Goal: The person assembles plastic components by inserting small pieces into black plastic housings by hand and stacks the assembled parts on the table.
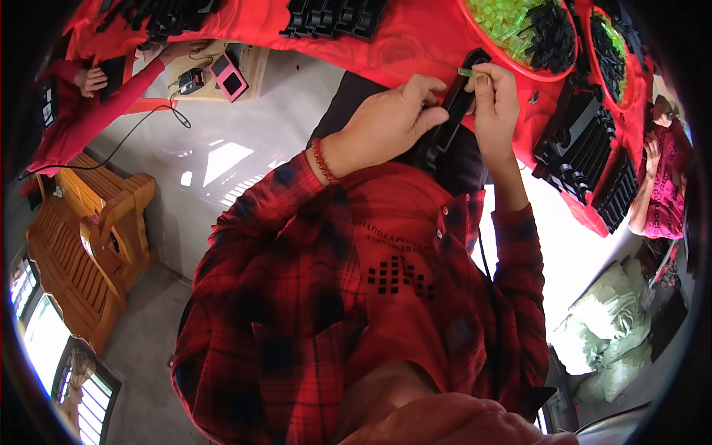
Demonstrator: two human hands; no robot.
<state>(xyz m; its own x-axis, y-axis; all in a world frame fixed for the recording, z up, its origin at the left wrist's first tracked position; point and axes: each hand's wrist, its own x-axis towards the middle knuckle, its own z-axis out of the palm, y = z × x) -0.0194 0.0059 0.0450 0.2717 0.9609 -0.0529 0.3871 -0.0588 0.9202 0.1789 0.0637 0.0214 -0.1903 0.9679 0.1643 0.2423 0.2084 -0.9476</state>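
Observation:
My left hand (pixel 397 122) is closed around a long black plastic bar (pixel 447 122), which lies slantwise at the near edge of the red-covered table (pixel 415 44). Its fingertips are partly hidden behind the bar. Close to the bar's far end, my right hand (pixel 494 104) pinches a small translucent green piece (pixel 465 72) between thumb and forefinger. Just beyond that hand is a red-rimmed basin (pixel 545 76) with yellow-green pieces (pixel 498 16) and thin black pieces (pixel 547 46) in it.
A second basin (pixel 631 83) stands to the right. Black bars are stacked at the right (pixel 582 148) and the far edge (pixel 334 16). Co-workers sit at the left (pixel 100 107) and right (pixel 662 178). A pink-framed device (pixel 228 77), wooden bench (pixel 81 259) and pale sacks (pixel 612 319) are around.

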